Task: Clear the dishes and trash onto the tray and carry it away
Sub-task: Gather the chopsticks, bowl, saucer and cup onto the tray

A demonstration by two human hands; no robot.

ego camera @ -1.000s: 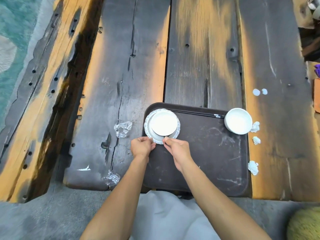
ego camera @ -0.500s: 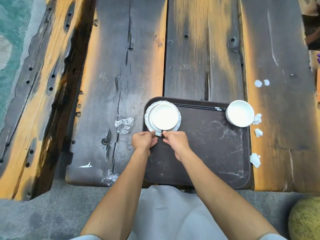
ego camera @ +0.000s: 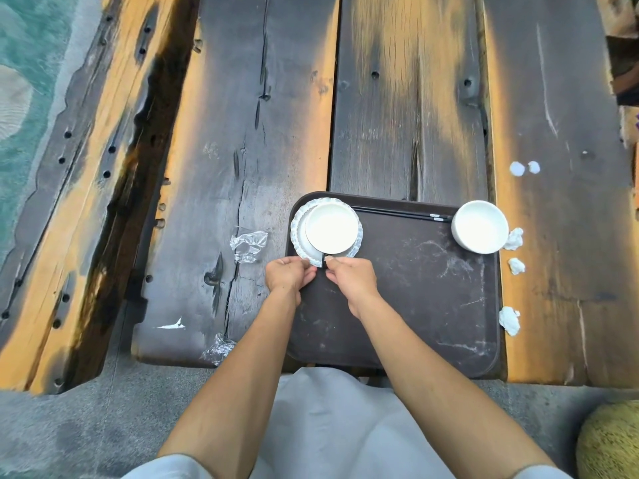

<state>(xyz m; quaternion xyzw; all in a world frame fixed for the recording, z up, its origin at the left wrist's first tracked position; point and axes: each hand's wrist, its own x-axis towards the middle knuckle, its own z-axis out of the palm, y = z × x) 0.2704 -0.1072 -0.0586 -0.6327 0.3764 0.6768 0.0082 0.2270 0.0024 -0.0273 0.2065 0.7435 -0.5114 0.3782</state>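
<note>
A dark brown tray (ego camera: pixel 397 305) lies at the near edge of the wooden table. In its far left corner sits a scalloped white plate (ego camera: pixel 300 245) with a white bowl (ego camera: pixel 331 228) on it. My left hand (ego camera: pixel 288 276) and my right hand (ego camera: pixel 352 281) are side by side and pinch the plate's near rim. A second white bowl (ego camera: pixel 480 231) stands in the tray's far right corner. Black chopsticks (ego camera: pixel 397 214) lie along the far rim. Three crumpled tissues (ego camera: pixel 514 239) (ego camera: pixel 516 266) (ego camera: pixel 509 320) lie on the table just right of the tray.
A clear plastic wrapper (ego camera: pixel 249 243) lies on the table left of the tray, and another (ego camera: pixel 218 349) sits at the near table edge. Two white spots (ego camera: pixel 517 168) mark the plank beyond the right bowl. A round yellowish object (ego camera: pixel 608 440) is at the bottom right.
The plate with its bowl has slid slightly farther into the tray's far left corner. Both hands stayed on its near rim.
</note>
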